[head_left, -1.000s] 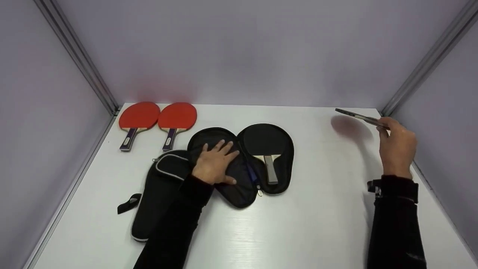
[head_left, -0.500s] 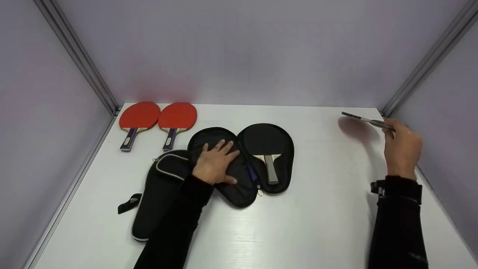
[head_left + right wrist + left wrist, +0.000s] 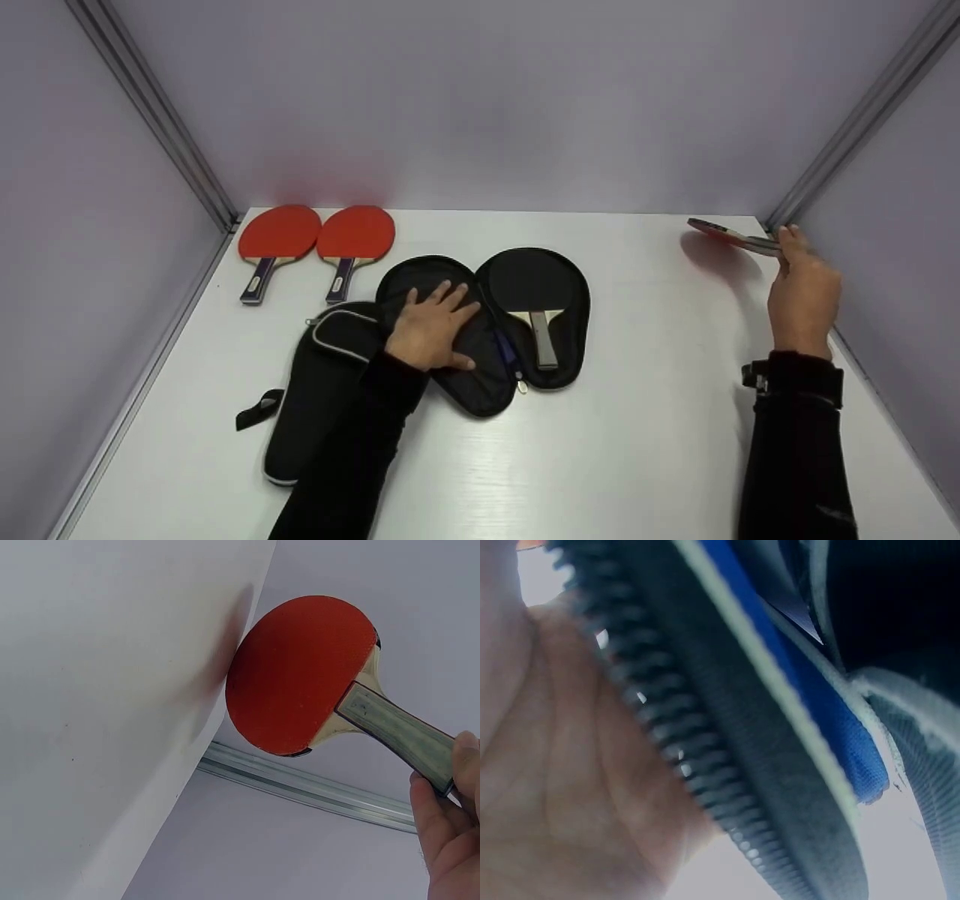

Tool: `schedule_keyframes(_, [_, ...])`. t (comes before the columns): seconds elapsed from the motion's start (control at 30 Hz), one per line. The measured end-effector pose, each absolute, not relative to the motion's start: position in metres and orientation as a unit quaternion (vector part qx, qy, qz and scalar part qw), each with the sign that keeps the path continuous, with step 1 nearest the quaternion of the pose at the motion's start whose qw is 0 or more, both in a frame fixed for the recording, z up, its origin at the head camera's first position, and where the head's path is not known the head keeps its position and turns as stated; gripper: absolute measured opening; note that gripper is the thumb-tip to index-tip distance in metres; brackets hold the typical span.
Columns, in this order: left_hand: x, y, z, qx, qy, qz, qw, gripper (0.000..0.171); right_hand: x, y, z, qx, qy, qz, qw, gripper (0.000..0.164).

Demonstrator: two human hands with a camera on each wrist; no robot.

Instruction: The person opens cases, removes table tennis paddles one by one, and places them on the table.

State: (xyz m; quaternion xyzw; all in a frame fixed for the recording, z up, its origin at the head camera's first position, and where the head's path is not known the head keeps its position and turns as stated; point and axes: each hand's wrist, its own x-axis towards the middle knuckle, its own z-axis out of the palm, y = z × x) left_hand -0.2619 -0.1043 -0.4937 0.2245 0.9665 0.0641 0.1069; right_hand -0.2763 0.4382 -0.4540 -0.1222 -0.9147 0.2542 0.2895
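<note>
With fingers spread, my left hand (image 3: 429, 330) rests on the left half of an unfolded black paddle case (image 3: 480, 394). A table tennis paddle (image 3: 529, 281), black face up, lies in the case's right half. In the left wrist view my palm (image 3: 577, 757) is beside the case's toothed zipper (image 3: 675, 705) and a blue fabric strip (image 3: 825, 720). At the far right, my right hand (image 3: 805, 300) pinches the handle end of another paddle (image 3: 300, 675). That paddle is tilted nearly edge-on in the head view; its red face shows in the right wrist view.
Two red paddles, one at the far left (image 3: 281, 231) and one beside it (image 3: 356, 231), lie along the table's back edge. A second black case (image 3: 307, 420) with a strap (image 3: 260, 409) lies under the left forearm. Pale walls (image 3: 480, 105) enclose the white table (image 3: 637, 450).
The right hand first shifts slightly right and toward me, then slightly back. Its paddle has turned, showing more of its red side in the head view. The left hand stays in place.
</note>
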Motion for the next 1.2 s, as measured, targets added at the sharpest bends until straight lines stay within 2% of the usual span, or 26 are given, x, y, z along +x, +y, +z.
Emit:
schedule_keyframes(0.27, [-0.26,-0.103,-0.49,0.226,0.969,0.037,0.096,0.107,-0.281,0.444,-0.468,-0.125,-0.919,0.283,0.243,0.043])
schedule_keyframes(0.87, [-0.27,-0.106,-0.504,0.227,0.966,0.059,0.112,0.112,-0.283,0.454,-0.488,-0.16,-0.935,0.291,0.129,0.046])
schedule_keyframes(1.07, [-0.271,-0.107,-0.503,0.226,0.964,0.073,0.12,0.112,-0.281,0.454,-0.492,-0.152,-0.943,0.265,0.129,0.041])
schedule_keyframes(1.2, [-0.274,-0.107,-0.507,0.226,0.965,0.061,0.12,0.113,-0.28,0.456,-0.492,-0.156,-0.947,0.253,0.119,0.045])
